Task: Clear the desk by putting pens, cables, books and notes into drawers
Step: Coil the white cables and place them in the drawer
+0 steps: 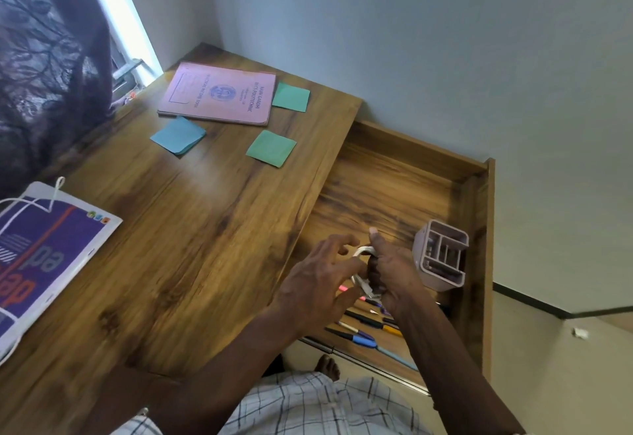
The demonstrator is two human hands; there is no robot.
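1. The fingers (378, 246) of the right hand (394, 273) are curled around a coiled white cable (361, 252), while the left hand (322, 277) is spread half-open, touching the coil, above the open drawer (387, 181).
2. The coil is best kept tight and laid beside the pens (363, 335), clear of the pen holder (442, 253).
3. A pink book (219, 94), sticky notes (270, 147) and a purple booklet (44, 249) are seen on the wooden desk (191, 229), set against a pale wall by a curtained window.
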